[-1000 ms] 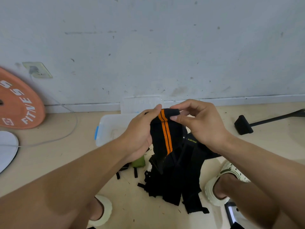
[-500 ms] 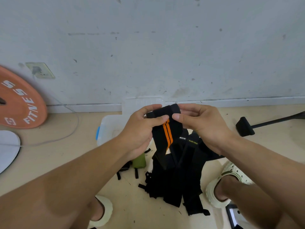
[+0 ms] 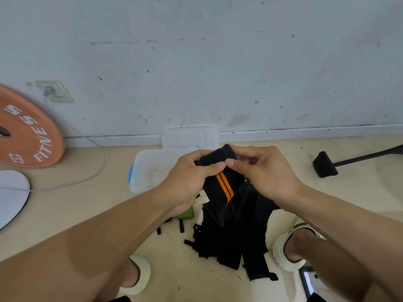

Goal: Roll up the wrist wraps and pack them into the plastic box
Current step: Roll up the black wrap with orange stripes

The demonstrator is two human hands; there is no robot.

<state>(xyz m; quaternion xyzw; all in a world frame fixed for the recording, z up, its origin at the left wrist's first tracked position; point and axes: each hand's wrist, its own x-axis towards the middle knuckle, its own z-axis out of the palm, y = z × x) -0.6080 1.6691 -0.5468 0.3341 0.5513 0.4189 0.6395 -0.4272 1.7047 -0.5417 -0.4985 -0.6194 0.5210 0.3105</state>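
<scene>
Beige floor bore a clear box, black wraps heaped just before the box, orange plate and white disc left of it.

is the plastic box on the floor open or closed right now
Open. The box has no cover on top, and its clear lid stands behind it against the wall. What is inside cannot be told.
</scene>
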